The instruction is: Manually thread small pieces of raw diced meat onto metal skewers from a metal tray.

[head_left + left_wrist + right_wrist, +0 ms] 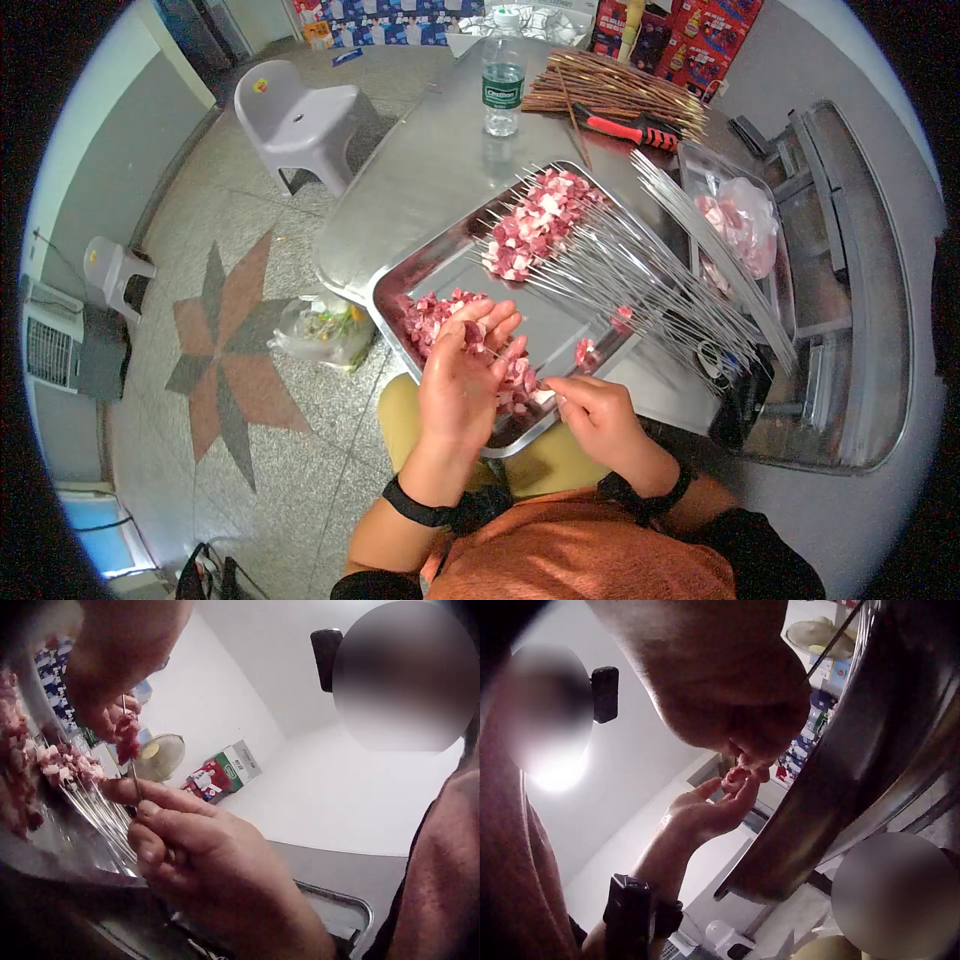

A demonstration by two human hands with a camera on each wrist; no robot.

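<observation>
The skewer [136, 779] is between the person's hands, over the near part of the metal tray [545, 316], with meat [128, 741] threaded on it. The left hand [460, 385], palm up, has its fingers partly curled, thumb and fingers holding the meat; the right hand [603, 418] is nearly closed, pinching the shaft between thumb and forefinger. The skewer looks thin, light and stiff, probably slick under wet fingers, with a likely sharp point; its bare shaft below the meat seems the safest grip. The meat should be soft, slippery and easily torn, best pinched at its sides, clear of the point. On the surface [420, 170], the bottle [502, 118] has a green label [502, 92] that seems to read "C'estbon". Writing on the red boxes [703, 42] and the wall-side carton [225, 772] is too small to make out.
</observation>
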